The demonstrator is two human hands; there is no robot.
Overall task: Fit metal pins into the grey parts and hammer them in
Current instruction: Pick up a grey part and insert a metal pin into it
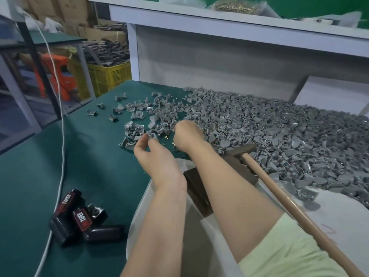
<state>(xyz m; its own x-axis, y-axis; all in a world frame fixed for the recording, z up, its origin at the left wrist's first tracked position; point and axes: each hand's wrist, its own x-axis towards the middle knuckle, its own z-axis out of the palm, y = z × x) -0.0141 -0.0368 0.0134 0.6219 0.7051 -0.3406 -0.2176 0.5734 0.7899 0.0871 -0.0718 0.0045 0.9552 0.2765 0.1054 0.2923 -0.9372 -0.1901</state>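
Grey parts (279,132) heaped centre right on a green table (89,156).
Left hand (154,156) pinches one grey part (151,134); right hand (186,135) seems curled, though whether it grips anything I cannot tell.

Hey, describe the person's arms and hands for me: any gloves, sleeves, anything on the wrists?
No gloves: the left hand and right hand are both bare, with no ring, watch or band visible. The left forearm is uncovered down to the picture's edge. The right arm has a pale yellow-green short fabric sleeve ending near the elbow.
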